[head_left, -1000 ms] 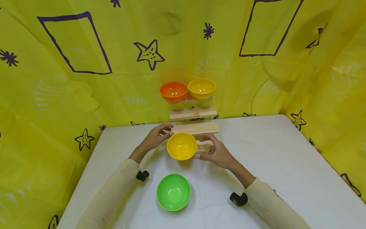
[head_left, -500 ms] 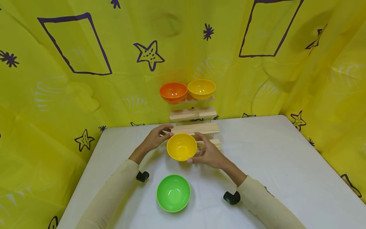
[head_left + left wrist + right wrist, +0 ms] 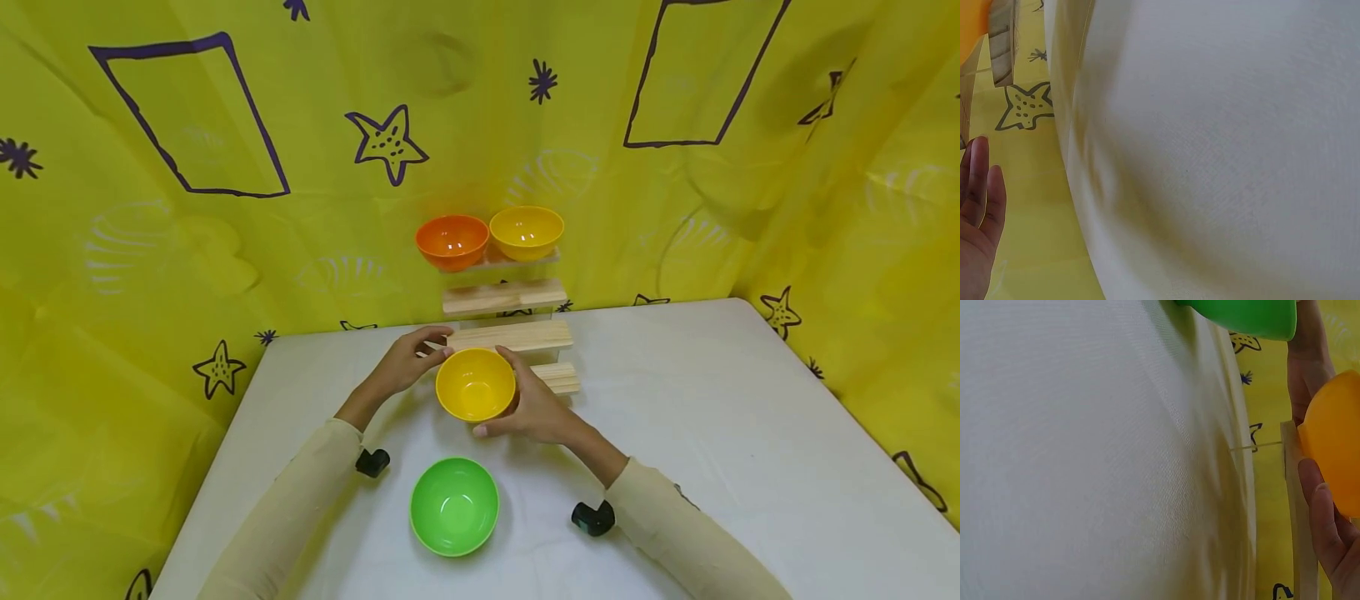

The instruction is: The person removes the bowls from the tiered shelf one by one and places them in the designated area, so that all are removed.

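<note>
A yellow bowl [image 3: 476, 385] sits at the lowest step of a wooden stepped rack [image 3: 517, 335], partly covering it. My right hand [image 3: 534, 408] holds this bowl from its right side, thumb near the front and fingers behind; the right wrist view shows those fingers [image 3: 1322, 512] against the bowl's outside. My left hand [image 3: 405, 360] stays at the rack's left end, loosely bent fingertips by a step and thumb close to the bowl's rim. In the left wrist view, the left hand's fingers [image 3: 996, 200] look relaxed beside the wood. Whether the thumb touches the bowl cannot be told.
On the rack's top step stand an orange bowl [image 3: 452, 242] and another yellow bowl [image 3: 527, 233] side by side. A green bowl [image 3: 454, 507] rests on the white table [image 3: 697, 417] in front. A yellow patterned curtain [image 3: 315, 242] hangs close behind the rack.
My right hand has moved left from beside the yellow bowl and closed round its right side. The left hand and the bowls have hardly moved.
</note>
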### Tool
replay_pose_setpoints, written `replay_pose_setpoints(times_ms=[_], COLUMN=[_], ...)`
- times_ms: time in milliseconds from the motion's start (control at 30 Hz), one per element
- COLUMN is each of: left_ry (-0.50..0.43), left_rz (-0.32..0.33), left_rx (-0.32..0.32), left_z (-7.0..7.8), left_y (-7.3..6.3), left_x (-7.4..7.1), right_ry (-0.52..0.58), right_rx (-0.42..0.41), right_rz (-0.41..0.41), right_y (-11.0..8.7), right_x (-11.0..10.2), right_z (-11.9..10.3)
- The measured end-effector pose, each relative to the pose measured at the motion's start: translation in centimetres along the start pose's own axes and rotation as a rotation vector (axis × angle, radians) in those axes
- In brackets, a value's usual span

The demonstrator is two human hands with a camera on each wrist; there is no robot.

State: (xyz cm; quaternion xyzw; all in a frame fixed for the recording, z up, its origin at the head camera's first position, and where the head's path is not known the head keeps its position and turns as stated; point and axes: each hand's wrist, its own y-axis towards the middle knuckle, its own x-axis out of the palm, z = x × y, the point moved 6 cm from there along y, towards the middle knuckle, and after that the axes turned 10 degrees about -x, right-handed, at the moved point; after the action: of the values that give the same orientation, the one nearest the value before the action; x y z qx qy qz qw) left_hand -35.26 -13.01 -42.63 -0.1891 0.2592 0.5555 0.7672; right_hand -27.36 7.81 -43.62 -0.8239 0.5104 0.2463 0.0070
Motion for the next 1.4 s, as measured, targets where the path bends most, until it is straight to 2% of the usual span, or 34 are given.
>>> replay_pose_setpoints(times_ms=[267, 733, 1400], left_ry=[-0.002, -0.004, 0.002], left_rz=[0.0, 0.01, 0.009], left_rx=[-0.015, -0.011, -0.029], left_z=[-0.01, 0.06, 0.24], left_y=[-0.02, 0.05, -0.08], left_x=[0.09, 0.06, 0.07], right_ry=[0.014, -0.041, 0.052], right_rx=[-0.004, 0.009, -0.027], right_rz=[0.01, 0.024, -0.012], right_y=[0.07, 0.26, -0.23], right_x=[0.51, 0.58, -0.01], right_z=[-0.08, -0.05, -0.23])
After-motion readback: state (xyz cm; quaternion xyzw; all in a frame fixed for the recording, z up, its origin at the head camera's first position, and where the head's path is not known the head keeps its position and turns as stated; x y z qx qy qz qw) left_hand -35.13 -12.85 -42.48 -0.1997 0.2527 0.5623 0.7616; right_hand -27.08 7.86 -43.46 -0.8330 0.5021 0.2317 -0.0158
